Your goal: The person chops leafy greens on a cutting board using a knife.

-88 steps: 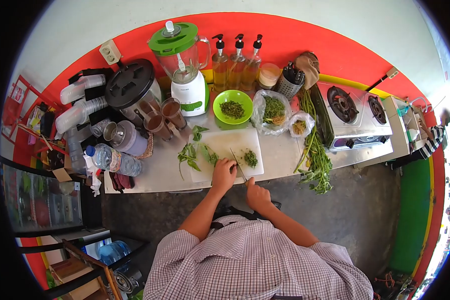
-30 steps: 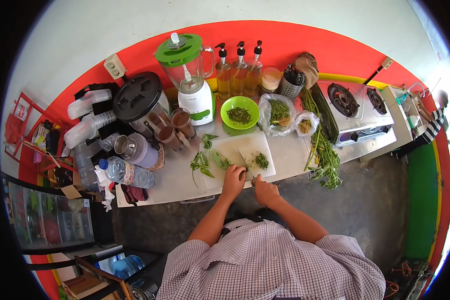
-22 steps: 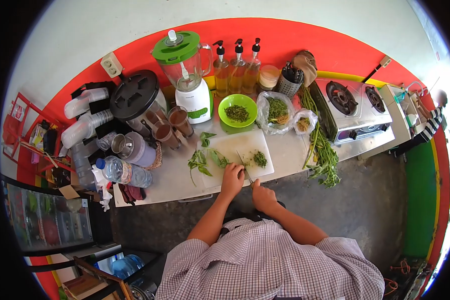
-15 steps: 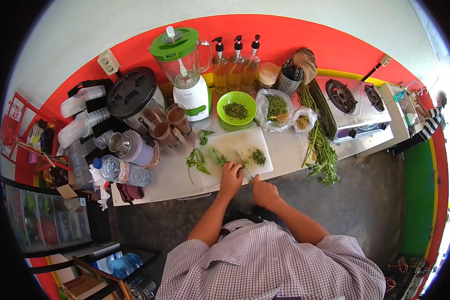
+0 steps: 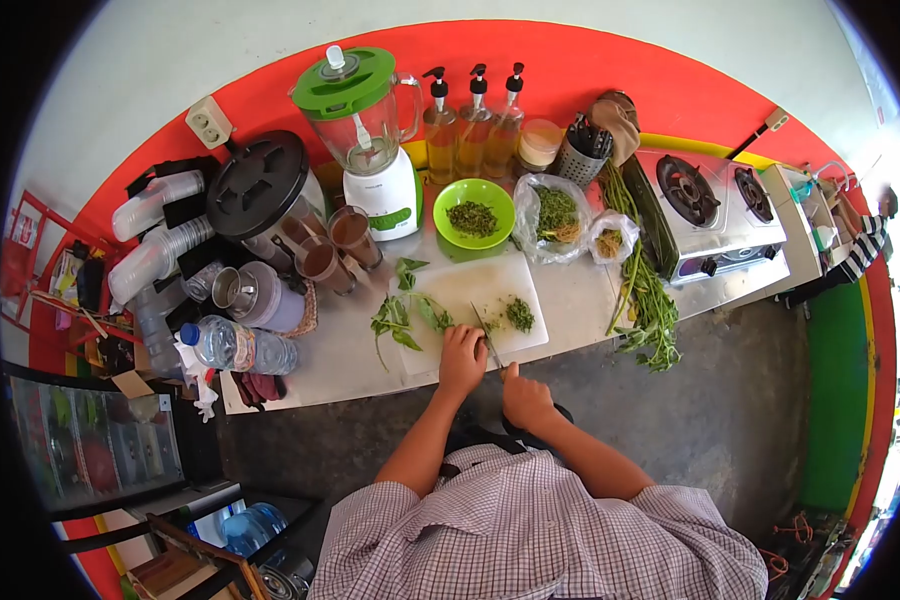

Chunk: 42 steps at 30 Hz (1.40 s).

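Observation:
My right hand (image 5: 527, 396) is closed round the handle of a knife (image 5: 487, 336), whose blade lies over the white cutting board (image 5: 450, 287). Beside the blade, my left hand (image 5: 462, 358) rests at the board's lower edge with its fingers curled over green leaves, mostly hidden beneath them. Chopped greens (image 5: 519, 314) form a small pile right of the knife. Uncut leafy sprigs (image 5: 392, 320) lie at the board's left side. Behind the board, a green bowl (image 5: 450, 226) holds chopped greens, next to a plastic bag of greens (image 5: 555, 215).
A blender (image 5: 384, 196), pump bottles (image 5: 471, 131) and a utensil holder (image 5: 578, 162) line the wall. Cups of brown drink (image 5: 324, 267) and a water bottle (image 5: 238, 345) stand left. Long-stemmed greens (image 5: 650, 325) lie beside the stove (image 5: 725, 235). A person in striped sleeves (image 5: 863, 252) is far right.
The knife has shifted slightly and changed angle beside my left fingers, and my right hand has moved a little with it. The camera view has also shifted.

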Available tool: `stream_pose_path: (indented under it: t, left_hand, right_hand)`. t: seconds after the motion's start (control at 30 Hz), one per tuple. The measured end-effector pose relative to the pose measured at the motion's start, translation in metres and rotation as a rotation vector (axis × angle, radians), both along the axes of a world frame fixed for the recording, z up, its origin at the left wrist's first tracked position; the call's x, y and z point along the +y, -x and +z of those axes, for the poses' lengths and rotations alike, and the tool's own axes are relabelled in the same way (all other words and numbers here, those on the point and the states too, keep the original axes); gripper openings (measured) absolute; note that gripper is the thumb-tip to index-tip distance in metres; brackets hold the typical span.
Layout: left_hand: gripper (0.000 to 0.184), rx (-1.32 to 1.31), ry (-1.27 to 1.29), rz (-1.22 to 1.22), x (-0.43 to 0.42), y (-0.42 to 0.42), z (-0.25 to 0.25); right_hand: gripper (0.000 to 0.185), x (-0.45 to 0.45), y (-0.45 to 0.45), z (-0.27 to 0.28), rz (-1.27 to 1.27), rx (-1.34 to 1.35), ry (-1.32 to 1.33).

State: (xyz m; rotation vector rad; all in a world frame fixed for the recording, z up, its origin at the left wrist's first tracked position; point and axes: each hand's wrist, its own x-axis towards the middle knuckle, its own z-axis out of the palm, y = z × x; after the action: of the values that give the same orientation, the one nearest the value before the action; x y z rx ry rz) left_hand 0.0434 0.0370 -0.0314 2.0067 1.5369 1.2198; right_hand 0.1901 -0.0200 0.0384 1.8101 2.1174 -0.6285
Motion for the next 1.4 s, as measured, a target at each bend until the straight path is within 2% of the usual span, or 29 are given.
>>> stream_pose_path:
  t: [0.27,0.37,0.43,0.57,0.77,1.1,1.27,1.4]
  left_hand:
    - [0.013,-0.013,0.044,0.004,0.000,-0.003,-0.001]
    - [0.014,0.033,0.051,-0.046,0.001,0.000,0.001]
    - [0.014,0.019,0.047,-0.021,0.002,0.000,0.000]
    - [0.015,0.011,0.053,-0.032,0.001,0.000,0.002]
    - [0.014,0.065,0.040,-0.061,0.001,0.002,0.000]
    - [0.014,0.041,0.010,-0.041,-0.001,-0.001,-0.002]
    - [0.014,0.010,0.034,0.017,-0.003,-0.006,-0.003]
    - [0.015,0.019,0.010,0.027,-0.003,-0.004,-0.005]
  right_hand:
    - [0.055,0.010,-0.002,0.013,0.000,0.043,0.079]
    - [0.048,0.004,0.000,0.001,0.021,0.007,0.036]
    - [0.055,0.008,0.001,-0.005,-0.010,0.014,0.055]
    - [0.057,0.013,-0.006,0.001,0.000,0.090,0.050]
    - [0.048,-0.007,-0.005,-0.012,-0.055,0.132,0.013]
    - [0.048,-0.006,-0.005,-0.002,-0.049,0.126,-0.011]
    - [0.054,-0.002,-0.010,-0.008,-0.048,0.136,-0.001]
    - [0.057,-0.007,-0.010,0.009,-0.052,0.147,0.028]
